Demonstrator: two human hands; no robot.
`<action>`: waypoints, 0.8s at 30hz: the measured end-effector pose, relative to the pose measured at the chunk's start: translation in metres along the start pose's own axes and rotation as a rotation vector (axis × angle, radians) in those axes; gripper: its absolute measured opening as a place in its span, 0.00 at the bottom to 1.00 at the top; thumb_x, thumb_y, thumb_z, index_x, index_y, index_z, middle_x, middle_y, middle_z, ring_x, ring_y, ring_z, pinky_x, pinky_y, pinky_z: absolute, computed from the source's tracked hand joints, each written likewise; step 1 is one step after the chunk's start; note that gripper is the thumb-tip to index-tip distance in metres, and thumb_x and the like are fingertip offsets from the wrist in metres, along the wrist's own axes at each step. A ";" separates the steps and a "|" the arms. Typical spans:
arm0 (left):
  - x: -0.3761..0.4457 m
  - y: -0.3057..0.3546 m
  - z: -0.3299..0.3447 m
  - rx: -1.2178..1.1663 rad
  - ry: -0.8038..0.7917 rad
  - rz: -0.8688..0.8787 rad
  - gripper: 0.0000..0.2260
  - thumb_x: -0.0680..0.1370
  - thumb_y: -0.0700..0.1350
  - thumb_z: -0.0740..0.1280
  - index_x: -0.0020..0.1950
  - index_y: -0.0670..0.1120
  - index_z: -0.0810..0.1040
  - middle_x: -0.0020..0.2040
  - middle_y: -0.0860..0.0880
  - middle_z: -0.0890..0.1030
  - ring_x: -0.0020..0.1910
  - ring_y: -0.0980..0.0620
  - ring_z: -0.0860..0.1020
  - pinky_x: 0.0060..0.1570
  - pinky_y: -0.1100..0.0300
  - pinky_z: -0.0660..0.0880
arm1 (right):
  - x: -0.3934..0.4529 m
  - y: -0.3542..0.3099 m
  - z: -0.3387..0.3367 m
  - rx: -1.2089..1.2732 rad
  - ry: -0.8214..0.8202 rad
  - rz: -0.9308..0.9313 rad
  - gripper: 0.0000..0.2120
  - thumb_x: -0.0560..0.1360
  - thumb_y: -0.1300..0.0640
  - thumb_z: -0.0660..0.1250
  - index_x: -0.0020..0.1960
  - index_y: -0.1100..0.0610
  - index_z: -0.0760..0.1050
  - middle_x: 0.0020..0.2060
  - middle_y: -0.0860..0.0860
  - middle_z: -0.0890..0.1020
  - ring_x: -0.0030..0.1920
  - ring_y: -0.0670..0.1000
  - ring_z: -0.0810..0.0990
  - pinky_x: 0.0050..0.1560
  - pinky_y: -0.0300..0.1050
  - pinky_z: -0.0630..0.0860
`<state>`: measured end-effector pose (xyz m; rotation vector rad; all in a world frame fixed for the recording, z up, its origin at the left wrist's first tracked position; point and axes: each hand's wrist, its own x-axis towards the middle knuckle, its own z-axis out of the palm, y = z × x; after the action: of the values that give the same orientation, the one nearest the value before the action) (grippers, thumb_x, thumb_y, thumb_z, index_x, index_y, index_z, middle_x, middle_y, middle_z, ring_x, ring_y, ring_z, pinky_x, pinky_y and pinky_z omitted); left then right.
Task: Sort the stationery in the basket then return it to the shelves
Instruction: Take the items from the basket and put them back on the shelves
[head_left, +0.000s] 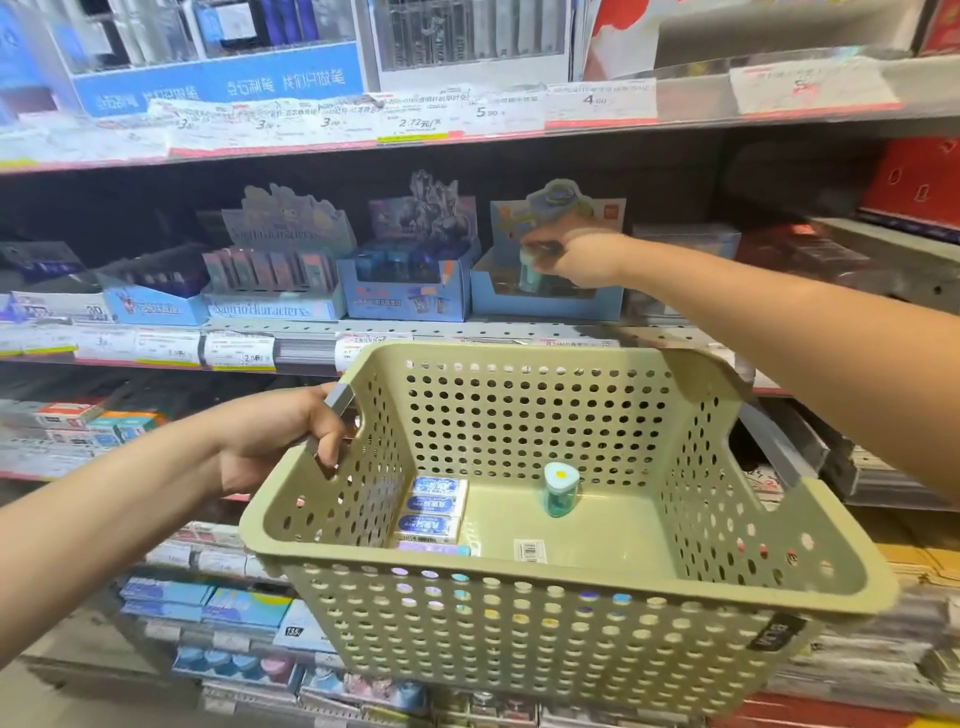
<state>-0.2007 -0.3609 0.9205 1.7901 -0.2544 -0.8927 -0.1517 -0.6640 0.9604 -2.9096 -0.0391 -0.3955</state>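
My right hand pinches a teal sharpener by its top, upright, just inside the blue display box on the middle shelf. My left hand grips the basket by its side handle. A matching sharpener stands on the basket floor, below and nearer my right hand, beside boxed erasers.

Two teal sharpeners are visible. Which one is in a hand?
The sharpener at the shelf box, pinched by the right hand; the other one stands free in the basket.
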 end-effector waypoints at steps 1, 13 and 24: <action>0.000 0.000 0.000 -0.005 -0.001 0.002 0.18 0.64 0.25 0.55 0.45 0.43 0.73 0.26 0.40 0.77 0.20 0.45 0.76 0.18 0.55 0.74 | 0.002 0.000 0.001 -0.029 -0.007 0.011 0.18 0.80 0.55 0.58 0.70 0.55 0.68 0.66 0.55 0.72 0.64 0.57 0.72 0.58 0.40 0.66; 0.005 -0.002 -0.007 -0.037 0.019 0.032 0.21 0.57 0.27 0.55 0.45 0.43 0.74 0.29 0.39 0.78 0.21 0.43 0.77 0.20 0.55 0.75 | 0.015 0.001 0.006 -0.052 0.049 0.081 0.16 0.80 0.56 0.60 0.66 0.57 0.70 0.63 0.56 0.74 0.60 0.56 0.74 0.52 0.39 0.65; 0.013 -0.004 -0.012 -0.048 0.029 0.052 0.24 0.54 0.29 0.54 0.46 0.43 0.73 0.29 0.39 0.77 0.21 0.44 0.77 0.19 0.54 0.74 | 0.013 0.000 0.013 -0.120 0.003 0.036 0.16 0.79 0.58 0.61 0.66 0.60 0.71 0.64 0.57 0.75 0.62 0.57 0.74 0.60 0.44 0.69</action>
<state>-0.1850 -0.3578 0.9129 1.7428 -0.2575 -0.8294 -0.1356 -0.6619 0.9517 -3.0230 0.0382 -0.4090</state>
